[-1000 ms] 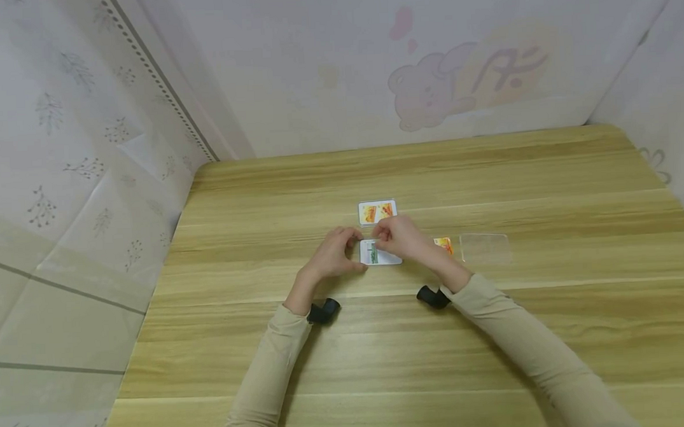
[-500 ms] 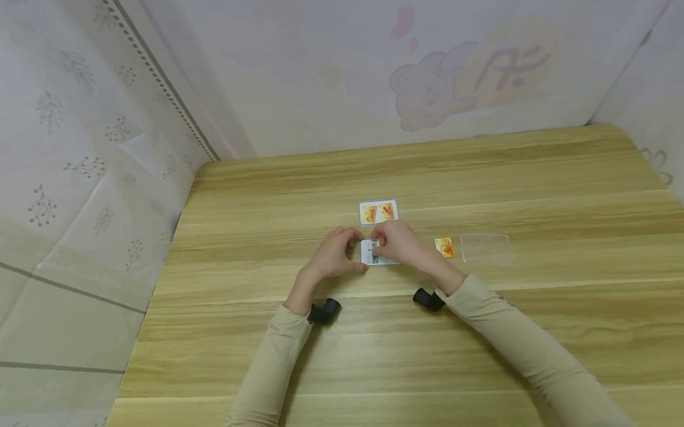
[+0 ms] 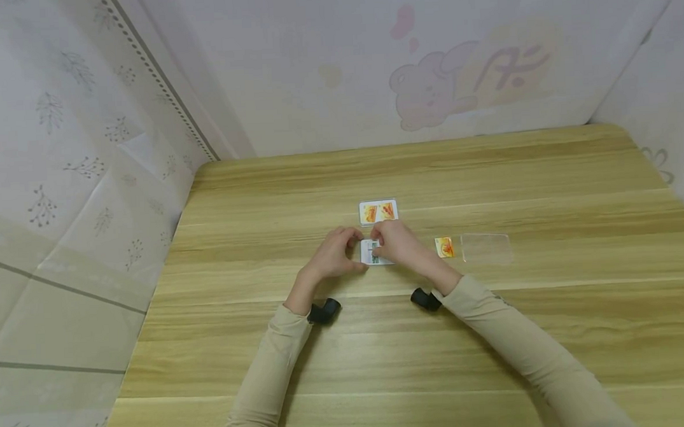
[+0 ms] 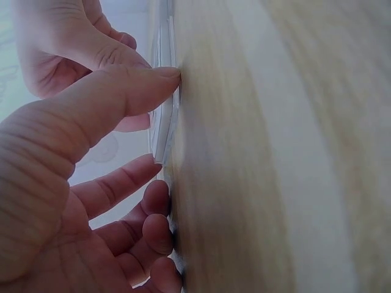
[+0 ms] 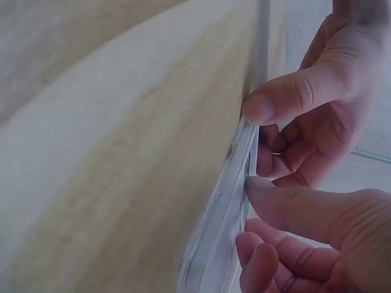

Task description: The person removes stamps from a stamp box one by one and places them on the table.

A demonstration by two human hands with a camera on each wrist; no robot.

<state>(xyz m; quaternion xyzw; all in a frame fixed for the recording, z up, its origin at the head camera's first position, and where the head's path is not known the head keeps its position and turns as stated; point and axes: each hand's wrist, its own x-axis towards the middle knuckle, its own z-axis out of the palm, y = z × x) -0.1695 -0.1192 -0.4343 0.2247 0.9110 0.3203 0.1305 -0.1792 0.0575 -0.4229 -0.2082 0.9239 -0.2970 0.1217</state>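
Observation:
A flat white rectangular case lies on the table, a small green picture card on its left part. My left hand grips the case at its left end, thumb on the near edge and forefinger on the far edge. From the right, my right hand reaches over the case, thumb and curled fingers pinching at the card; the fingers hide part of it. In the right wrist view the right thumb touches the case's top face. In the left wrist view the case is seen edge-on.
Just behind the hands lies a similar case with two orange pictures. To the right are a small orange picture card and a clear plastic cover. The wooden table meets patterned curtains at the back and left.
My right hand has shifted slightly left and the wrist has drawn in, uncovering all of the orange card at the right. The left hand and the white case have stayed put.

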